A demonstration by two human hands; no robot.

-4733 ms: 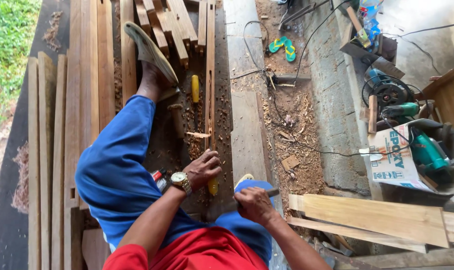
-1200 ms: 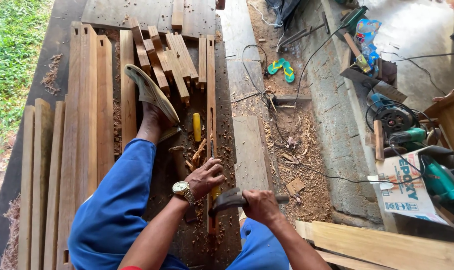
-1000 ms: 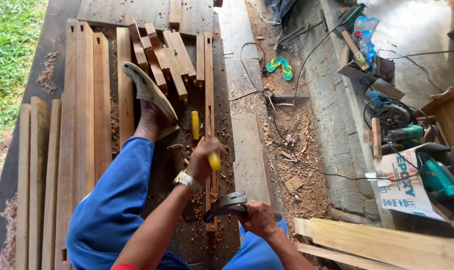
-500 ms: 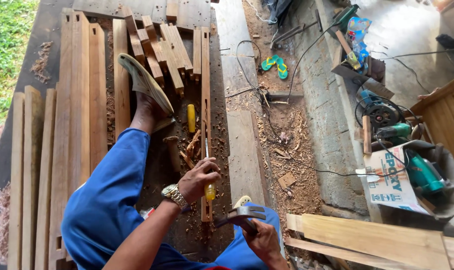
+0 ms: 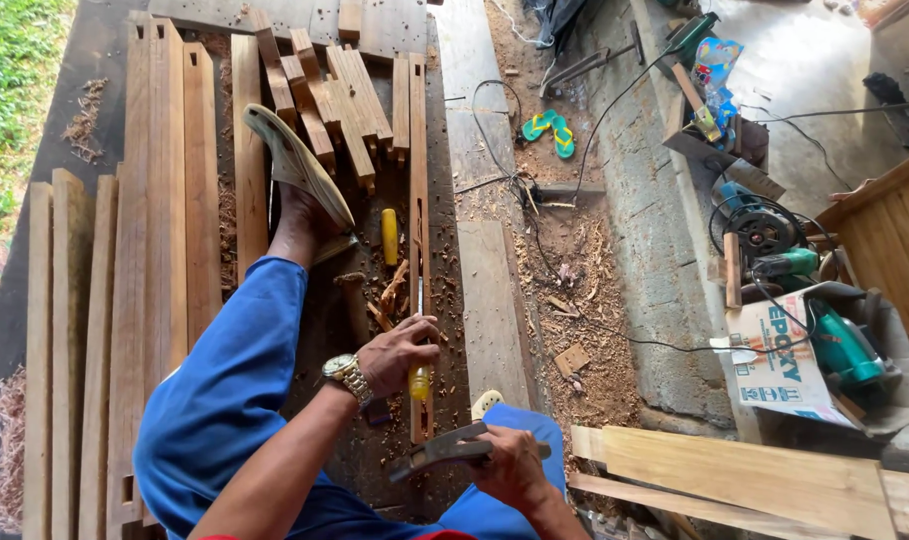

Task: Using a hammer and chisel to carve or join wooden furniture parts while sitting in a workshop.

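Left hand: my left hand (image 5: 399,352) is closed around the yellow-handled chisel (image 5: 419,372); the handle shows below my fingers, the blade rises above them against the slat.
Right hand: my right hand (image 5: 509,465) is wrapped tight around the hammer (image 5: 444,450), head pointing left, held low near my right knee, just below the chisel's handle end.
Workpiece: a narrow wooden slat (image 5: 419,200) lies lengthwise on the dark floor, running from my hands toward the far edge; a long slot is cut along its middle. The chisel stands at its near part.
Watch: metal wristwatch (image 5: 346,373) on my left wrist.
Left leg: blue trouser leg stretched forward; the foot wears a sandal (image 5: 299,165), sole up and tilted, left of the slat.
Beside the slat: a second yellow-handled tool (image 5: 389,236) lies just left of it, with wood chips (image 5: 394,290) nearby.
Far edge of the floor: short wooden blocks (image 5: 324,95) stacked closely.
Left side: long planks (image 5: 164,230) laid parallel, some with slots near their ends.
Right side: sawdust and shavings on the ground, a pair of green flip-flops (image 5: 549,130), black cables, a cardboard box (image 5: 779,355), a teal power tool (image 5: 842,345).
Near right corner: pale boards (image 5: 734,480) lying crosswise.
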